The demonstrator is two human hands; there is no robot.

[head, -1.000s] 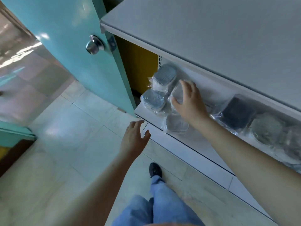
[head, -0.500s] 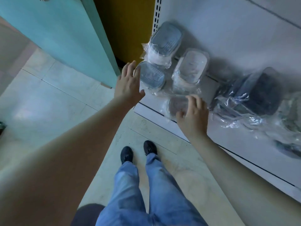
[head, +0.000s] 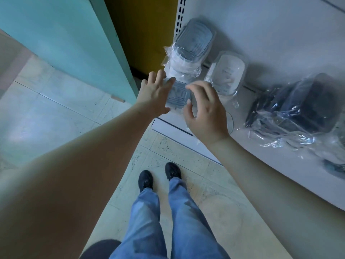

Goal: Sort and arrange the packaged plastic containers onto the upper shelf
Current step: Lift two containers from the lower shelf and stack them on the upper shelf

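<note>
We've barely begun: both hands, left (head: pixel 155 98) and right (head: pixel 204 113), spread around one tub (head: pixel 178 96), every pack on the low shelf (head: pixel 280 25).

Both hands (left (head: pixel 155 97), right (head: pixel 204 111)) flank a small wrapped container (head: pixel 178 96) on the shelf (head: pixel 280 165)

The right hand (head: pixel 204 113) has moved from the front container to the small grey-lidded container (head: pixel 178 95), opposite the left hand (head: pixel 155 96).

Clear glossy plastic wrap (head: pixel 283 128) crinkles over smooth plastic containers (head: pixel 194 43); matt white shelf (head: pixel 280 25); speckled polished floor tiles (head: pixel 65 109); denim trousers (head: pixel 149 221).
</note>
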